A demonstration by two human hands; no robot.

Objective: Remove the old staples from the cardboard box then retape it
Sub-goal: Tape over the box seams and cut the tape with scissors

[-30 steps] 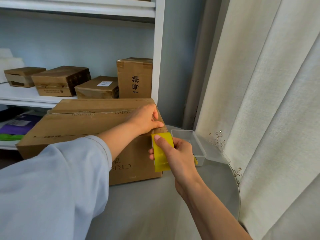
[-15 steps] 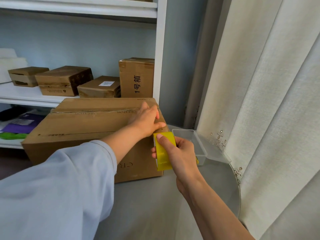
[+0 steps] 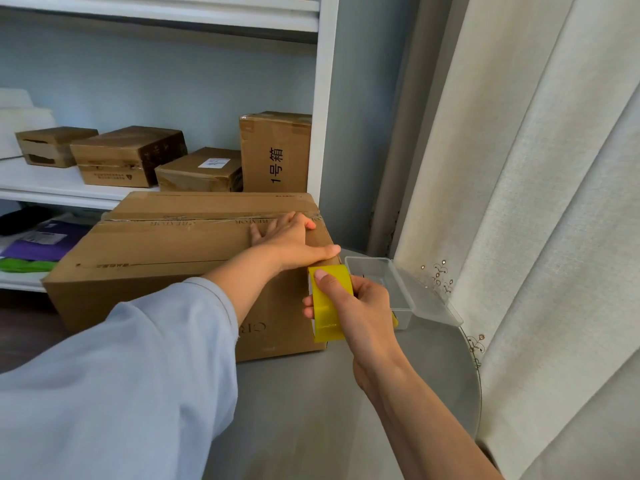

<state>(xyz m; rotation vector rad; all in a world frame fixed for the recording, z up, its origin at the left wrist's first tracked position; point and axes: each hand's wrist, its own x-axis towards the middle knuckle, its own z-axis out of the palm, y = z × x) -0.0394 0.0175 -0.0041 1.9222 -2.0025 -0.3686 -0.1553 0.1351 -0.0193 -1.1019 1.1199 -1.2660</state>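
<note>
The cardboard box (image 3: 166, 258) sits on a round grey table (image 3: 311, 410), in front of a white shelf unit (image 3: 69, 188) that carries several smaller boxes. The left hand (image 3: 291, 239) lies flat on the box's top near its right end, fingers straight along the taped centre seam, thumb stretched along the upper right edge. The right hand (image 3: 349, 306) grips a yellow tape roll (image 3: 329, 303) against the box's right end, thumb on top of the roll; whether tape is already stuck there is hard to tell. A clear plastic container (image 3: 391, 289) stands just beside the roll, near a pale curtain (image 3: 536, 202).
</note>
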